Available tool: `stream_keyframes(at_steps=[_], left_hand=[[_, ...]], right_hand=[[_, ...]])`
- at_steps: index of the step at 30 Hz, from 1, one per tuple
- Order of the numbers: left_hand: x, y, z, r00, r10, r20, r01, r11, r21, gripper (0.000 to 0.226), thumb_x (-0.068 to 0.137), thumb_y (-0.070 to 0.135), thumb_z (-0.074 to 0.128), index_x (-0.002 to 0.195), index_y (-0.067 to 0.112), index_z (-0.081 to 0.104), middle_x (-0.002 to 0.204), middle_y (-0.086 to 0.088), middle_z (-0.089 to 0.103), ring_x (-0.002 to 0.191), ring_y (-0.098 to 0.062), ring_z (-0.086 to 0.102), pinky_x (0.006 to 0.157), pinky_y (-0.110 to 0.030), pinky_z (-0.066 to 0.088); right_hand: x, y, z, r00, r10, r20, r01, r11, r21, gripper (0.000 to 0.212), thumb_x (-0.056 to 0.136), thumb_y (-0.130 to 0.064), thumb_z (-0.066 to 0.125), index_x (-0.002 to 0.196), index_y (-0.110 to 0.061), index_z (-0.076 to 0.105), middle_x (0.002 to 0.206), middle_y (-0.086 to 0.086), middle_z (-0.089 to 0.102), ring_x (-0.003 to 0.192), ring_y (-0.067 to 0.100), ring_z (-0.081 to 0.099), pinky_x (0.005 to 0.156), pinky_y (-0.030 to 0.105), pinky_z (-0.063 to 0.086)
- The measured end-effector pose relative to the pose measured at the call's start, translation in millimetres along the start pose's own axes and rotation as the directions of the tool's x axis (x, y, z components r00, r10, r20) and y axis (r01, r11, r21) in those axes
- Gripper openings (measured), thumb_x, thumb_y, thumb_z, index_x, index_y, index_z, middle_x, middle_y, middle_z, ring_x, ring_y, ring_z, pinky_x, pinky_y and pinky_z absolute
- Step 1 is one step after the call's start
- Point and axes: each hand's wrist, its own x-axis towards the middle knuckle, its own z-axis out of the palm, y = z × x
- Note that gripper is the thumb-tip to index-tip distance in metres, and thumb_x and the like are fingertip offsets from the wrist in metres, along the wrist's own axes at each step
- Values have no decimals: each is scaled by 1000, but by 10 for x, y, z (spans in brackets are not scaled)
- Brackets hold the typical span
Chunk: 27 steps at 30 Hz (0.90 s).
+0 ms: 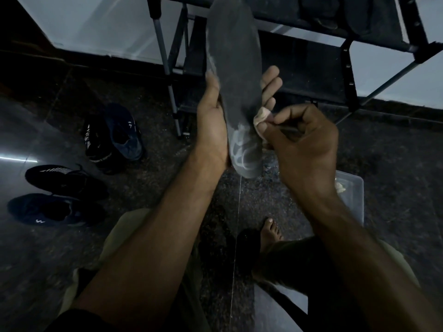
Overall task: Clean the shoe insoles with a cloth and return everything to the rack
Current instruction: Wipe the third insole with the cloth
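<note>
My left grip [213,121] cradles the insole [236,92] upright, right grip [299,140] pinching the cloth [262,116] at its three-o'clock edge: still wiping, toe end at twelve next.

place: home, dim entry or hallway corner | evidence: dark speckled stone floor [395,164]; fabric-shelved metal shoe rack [311,68] against a pale wall [96,27]; sneakers [112,137] loose on the floor; person's bare foot [271,232]; clear plastic tub [352,195]
</note>
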Motion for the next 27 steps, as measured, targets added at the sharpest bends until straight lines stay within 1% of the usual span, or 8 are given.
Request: stream_keyframes(at_steps=[5,9,13,16,18,21,24,27], left_hand=[[-30,-40,102,988,-100,118,106,993,-53,83,98,63,14,148,-1,27,158,-15,24,138,-24,40,115,-36,30],[-63,-37,130,992,-96,76,104,989,-109,80,98,64,13,137,-2,38,153,-11,36,143,-23,32,113,-38,32],[-70,-22,128,996,-72,54,80,981,-175,80,99,62,16,141,-3,39,155,-14,33,143,-24,33,108,-38,39],[-105,-29,148,994,-73,79,84,986,-147,82,100,60,17,114,-4,66,132,-17,58,121,-22,58,93,-37,53],[-114,-58,155,998,-59,33,62,992,-108,75,101,57,19,106,0,68,110,-15,69,101,-24,69,88,-37,55],[-98,-79,149,999,-34,-30,32,998,-56,62,102,53,22,110,7,63,98,-12,70,93,-25,67,89,-39,54],[-92,-62,128,998,-51,-23,49,997,-62,66,102,54,22,113,4,62,106,-13,70,97,-25,67,92,-38,53],[-104,-33,128,996,-85,12,86,992,-95,76,101,57,21,112,-3,65,132,-20,59,118,-25,60,99,-36,49]], right_hand=[[199,-78,12,990,-115,-80,108,991,-83,17,82,-8,76,91,-8,62,88,-1,69,80,7,68,73,20,56],[138,-69,38,981,-191,-16,182,957,-227,13,87,-17,74,92,-13,62,86,-9,67,82,3,66,72,18,55],[21,-48,27,966,-233,109,257,896,-362,13,89,-9,69,99,-13,61,89,-11,66,84,1,65,72,22,56],[34,-82,-3,935,-306,177,354,819,-452,18,88,-7,68,103,-12,60,91,-11,65,85,7,66,72,33,57],[136,-102,-26,924,-342,169,381,804,-457,19,89,-6,67,105,-9,59,91,-10,65,86,10,67,73,37,58],[268,-101,-33,925,-350,146,377,802,-464,20,88,-9,67,106,-9,58,93,0,68,88,16,67,71,42,57],[187,-74,-10,928,-338,158,372,804,-464,19,89,-7,67,104,-9,57,93,-1,67,87,15,66,70,42,57],[-7,-29,-21,923,-312,225,382,813,-439,16,89,-8,67,101,-10,57,90,0,67,83,16,66,66,42,56]])
